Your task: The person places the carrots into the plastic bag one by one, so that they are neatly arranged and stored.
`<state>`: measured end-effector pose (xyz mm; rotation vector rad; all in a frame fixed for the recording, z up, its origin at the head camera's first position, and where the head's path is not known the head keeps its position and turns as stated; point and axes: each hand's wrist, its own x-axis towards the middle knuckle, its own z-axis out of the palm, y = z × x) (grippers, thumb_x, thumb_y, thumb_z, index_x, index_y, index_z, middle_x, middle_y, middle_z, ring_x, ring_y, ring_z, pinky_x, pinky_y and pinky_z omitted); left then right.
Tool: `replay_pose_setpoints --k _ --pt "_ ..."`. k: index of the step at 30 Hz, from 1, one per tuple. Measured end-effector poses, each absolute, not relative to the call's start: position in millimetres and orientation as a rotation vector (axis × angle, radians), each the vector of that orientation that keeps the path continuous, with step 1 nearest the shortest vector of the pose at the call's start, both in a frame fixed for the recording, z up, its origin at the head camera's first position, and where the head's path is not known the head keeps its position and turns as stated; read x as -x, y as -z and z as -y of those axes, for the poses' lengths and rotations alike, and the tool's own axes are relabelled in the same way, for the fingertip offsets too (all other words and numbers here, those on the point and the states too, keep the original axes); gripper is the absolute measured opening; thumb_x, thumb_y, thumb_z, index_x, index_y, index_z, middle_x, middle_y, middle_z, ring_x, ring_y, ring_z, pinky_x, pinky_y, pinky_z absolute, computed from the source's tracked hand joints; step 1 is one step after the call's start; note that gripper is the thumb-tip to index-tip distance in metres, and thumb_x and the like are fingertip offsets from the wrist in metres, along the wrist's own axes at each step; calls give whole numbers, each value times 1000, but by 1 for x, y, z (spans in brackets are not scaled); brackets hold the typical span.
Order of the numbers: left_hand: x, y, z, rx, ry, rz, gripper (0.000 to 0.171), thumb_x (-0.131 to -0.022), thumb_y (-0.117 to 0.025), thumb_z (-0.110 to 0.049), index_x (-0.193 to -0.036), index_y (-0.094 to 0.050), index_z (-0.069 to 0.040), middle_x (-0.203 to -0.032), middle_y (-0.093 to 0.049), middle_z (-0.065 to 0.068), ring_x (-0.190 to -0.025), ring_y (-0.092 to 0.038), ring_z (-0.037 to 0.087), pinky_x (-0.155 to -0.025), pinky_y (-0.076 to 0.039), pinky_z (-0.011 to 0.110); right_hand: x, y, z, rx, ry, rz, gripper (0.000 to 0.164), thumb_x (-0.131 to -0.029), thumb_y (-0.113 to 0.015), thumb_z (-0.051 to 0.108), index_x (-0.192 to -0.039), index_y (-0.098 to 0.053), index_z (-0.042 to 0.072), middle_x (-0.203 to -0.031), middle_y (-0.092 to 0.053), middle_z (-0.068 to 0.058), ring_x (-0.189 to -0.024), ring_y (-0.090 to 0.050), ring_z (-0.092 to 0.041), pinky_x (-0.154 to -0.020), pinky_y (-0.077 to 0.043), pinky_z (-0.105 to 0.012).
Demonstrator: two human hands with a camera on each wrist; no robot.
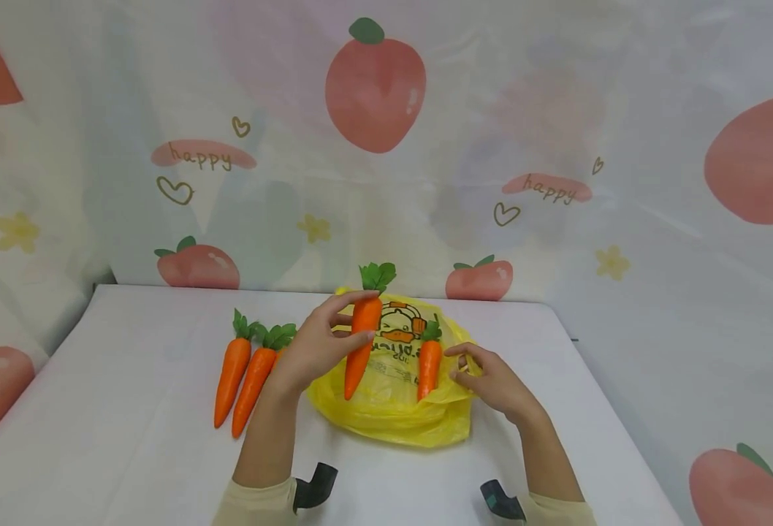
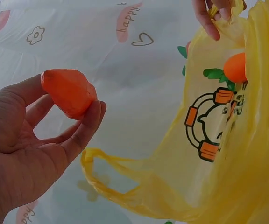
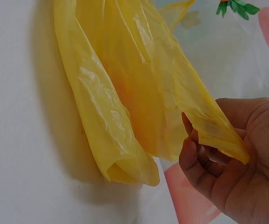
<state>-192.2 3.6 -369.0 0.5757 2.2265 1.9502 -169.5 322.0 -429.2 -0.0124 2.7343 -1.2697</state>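
My left hand (image 1: 317, 342) pinches an orange carrot (image 1: 362, 329) with green leaves between thumb and fingers, upright in front of the bag's left part. In the left wrist view this carrot (image 2: 71, 92) points its tip at the camera. A yellow plastic bag (image 1: 393, 420) with a printed duck lies on the table, its mouth spread open. Another carrot (image 1: 429, 365) sits in the bag's opening, its lower end hidden behind the near wall. My right hand (image 1: 492, 376) grips the bag's right edge, and a fold of yellow plastic (image 3: 214, 130) runs between its thumb and fingers.
Two carrots lie side by side to the left, one outermost (image 1: 231, 380) and one nearer my forearm (image 1: 253, 391); a bit of orange shows behind my left wrist. The white table (image 1: 143, 409) meets a fruit-printed cloth backdrop (image 1: 426, 204).
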Motion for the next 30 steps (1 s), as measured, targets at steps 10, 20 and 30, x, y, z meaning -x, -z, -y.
replay_pose_setpoints --k 10,20,30 --pt "204 396 -23 -546 -1968 -2118 55 -97 -75 -9 -145 -61 -32 -145 -52 2 -117 -59 30 -80 -59 41 170 428 -321 -21 1266 -2736 34 -100 -68 13 -134 -65 12 -119 -56 -11 -119 -47 -33 -94 -54 -41" --pt "205 403 -40 -620 -1969 -2066 55 -98 -72 -9 -147 -59 -33 -147 -53 0 -121 -58 28 -86 -58 41 170 428 -323 12 1274 -2737 33 -100 -68 13 -133 -66 12 -126 -56 -12 -121 -46 -34 -99 -52 -47" --pt "202 409 -54 -652 -1912 -2107 53 -99 -72 -10 -146 -60 -30 -146 -53 -2 -117 -58 29 -83 -59 40 170 428 -323 32 1268 -2736 34 -101 -67 13 -134 -65 10 -127 -56 -13 -118 -49 -34 -96 -54 -43"
